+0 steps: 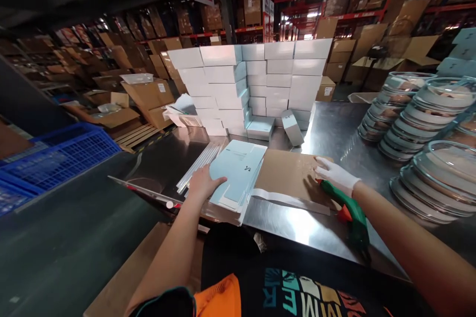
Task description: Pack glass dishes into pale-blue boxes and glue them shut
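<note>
My bare left hand (204, 183) lies at the left edge of a stack of flat light blue carton blanks (232, 168), thumb spread over the top one. White strips (197, 166) lie on the table just beyond that hand. In a white glove, my right hand (336, 176) rests with fingers stretched out at the right end of a brown cardboard sheet (286, 173). Beneath its palm and wrist lies a green tool with an orange trigger (351, 218); the hand is not wrapped round it. A white strip (290, 200) runs along the cardboard's near edge.
A wall of stacked white boxes (267, 67) stands at the table's back, with a tilted box (292, 128) before it. Glass lids (435, 178) are piled at right. A blue crate (63, 153) stands at left. Cartons fill shelves behind.
</note>
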